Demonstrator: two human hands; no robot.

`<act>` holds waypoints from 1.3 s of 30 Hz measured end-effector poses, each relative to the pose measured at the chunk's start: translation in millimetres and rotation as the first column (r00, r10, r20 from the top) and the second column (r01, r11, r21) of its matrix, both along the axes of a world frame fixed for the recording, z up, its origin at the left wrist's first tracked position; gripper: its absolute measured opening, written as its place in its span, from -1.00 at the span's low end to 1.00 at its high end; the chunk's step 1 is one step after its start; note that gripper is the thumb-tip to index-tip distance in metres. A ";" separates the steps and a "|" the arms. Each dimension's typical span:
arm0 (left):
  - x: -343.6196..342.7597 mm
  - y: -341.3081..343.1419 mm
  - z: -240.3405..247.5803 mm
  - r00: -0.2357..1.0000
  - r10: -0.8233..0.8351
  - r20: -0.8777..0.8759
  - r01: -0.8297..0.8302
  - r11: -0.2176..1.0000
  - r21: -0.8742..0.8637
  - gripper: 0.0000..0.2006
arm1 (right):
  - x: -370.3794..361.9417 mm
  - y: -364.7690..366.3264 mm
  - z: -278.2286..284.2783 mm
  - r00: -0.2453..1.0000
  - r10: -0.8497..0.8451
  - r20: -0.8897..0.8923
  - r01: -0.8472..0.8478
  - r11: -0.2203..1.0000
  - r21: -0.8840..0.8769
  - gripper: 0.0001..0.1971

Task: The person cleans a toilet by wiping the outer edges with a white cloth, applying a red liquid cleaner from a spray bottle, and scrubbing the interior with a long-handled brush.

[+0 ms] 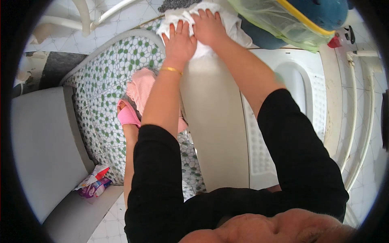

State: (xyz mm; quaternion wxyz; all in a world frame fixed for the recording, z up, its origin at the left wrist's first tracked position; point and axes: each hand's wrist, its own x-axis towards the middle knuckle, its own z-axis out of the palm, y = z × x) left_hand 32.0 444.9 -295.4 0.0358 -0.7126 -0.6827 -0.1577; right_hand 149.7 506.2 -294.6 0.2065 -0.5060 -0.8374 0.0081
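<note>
We've got both hands pressed flat on a white cloth (182, 18) at the far end of a pale ledge (214, 121). L hand (178, 42) and R hand (208, 27) sit side by side, touching, fingers spread and palms down on the cloth, not curled round it. L wrist has a gold bangle (172, 70). Black sleeves (300, 154) pushed up both forearms.

Cloth is bunched up, lying on the ledge's far end w/ part of it hanging toward the green-and-white pebble floor (105, 81). Just beyond the R hand there's a clear plastic bag (275, 22) w/ a yellow rim, and sth blue (320, 12) inside or behind it, can't tell which.

Below the L arm: pink slipper (127, 115) on our foot, pink fabric (142, 87) near it on the floor. R of the ledge a white tub (302, 85) w/ a ribbed mat (259, 150). White pipes (358, 121) along the far R. Bottom L, a small colourful packet (94, 184) lies against a grey step (40, 150)
</note>
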 end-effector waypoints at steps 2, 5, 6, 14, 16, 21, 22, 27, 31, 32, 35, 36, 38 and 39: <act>-4.7 29.4 -6.6 1.000 -0.006 -0.002 0.006 1.000 -0.009 -0.46 | -3.4 25.8 -4.6 0.999 -0.039 0.003 0.038 0.999 0.034 -0.61; -26.5 56.5 -13.9 0.999 -0.005 -0.031 0.004 0.999 -0.036 -0.45 | -12.6 43.9 9.3 0.999 0.007 0.045 -0.006 1.000 -0.020 -0.60; -36.3 65.2 -15.6 0.998 -0.006 -0.067 0.003 0.999 -0.038 -0.45 | -16.4 46.9 10.3 0.999 0.013 0.045 -0.012 1.000 -0.023 -0.60; -17.4 43.2 -2.9 0.995 0.080 0.060 -0.074 0.992 -0.102 -0.45 | -8.2 30.4 19.1 0.995 0.044 -0.093 -0.055 0.991 -0.121 -0.56; 0.1 25.8 0.5 0.998 0.043 0.040 -0.040 0.996 -0.083 -0.43 | 5.7 21.1 5.0 1.000 0.010 -0.020 -0.011 0.999 -0.035 -0.62; 22.5 -67.9 4.0 0.997 0.045 0.057 -0.040 0.997 -0.071 -0.44 | 25.7 -61.3 8.2 0.993 0.100 -0.069 -0.101 0.995 -0.017 -0.62; 29.7 -87.8 10.6 0.997 0.045 0.063 -0.040 0.996 -0.078 -0.44 | 32.9 -83.2 12.6 0.991 0.108 -0.080 -0.110 0.994 -0.020 -0.61; 68.0 -204.0 19.4 0.995 0.029 0.098 -0.017 0.992 -0.122 -0.42 | 68.3 -198.2 28.0 0.988 0.119 -0.095 -0.131 0.983 -0.128 -0.57; 96.7 -301.7 24.7 0.984 0.021 0.177 0.025 0.967 -0.254 -0.42 | 100.7 -298.1 33.2 0.991 0.105 -0.083 -0.124 0.953 -0.277 -0.53; 100.2 -326.8 28.0 0.982 0.010 0.191 0.039 0.967 -0.251 -0.41 | 106.1 -322.9 37.4 0.991 0.107 -0.077 -0.126 0.945 -0.303 -0.52; 114.7 -386.2 32.1 0.981 -0.004 0.192 0.063 0.952 -0.300 -0.39 | 125.9 -385.3 48.3 0.990 0.088 -0.110 -0.121 0.929 -0.349 -0.51; 117.9 -400.6 33.0 0.982 -0.009 0.191 0.070 0.946 -0.317 -0.40 | 129.9 -401.2 50.9 0.991 0.090 -0.101 -0.120 0.927 -0.355 -0.51; 118.7 -406.1 31.7 0.981 -0.017 0.193 0.081 0.940 -0.331 -0.40 | 136.3 -402.3 57.4 0.992 0.090 -0.089 -0.116 0.926 -0.359 -0.52; 116.6 -404.7 31.7 0.971 0.000 0.239 0.080 0.943 -0.324 -0.40 | 139.2 -391.4 65.4 0.974 0.023 -0.226 -0.140 0.843 -0.520 -0.55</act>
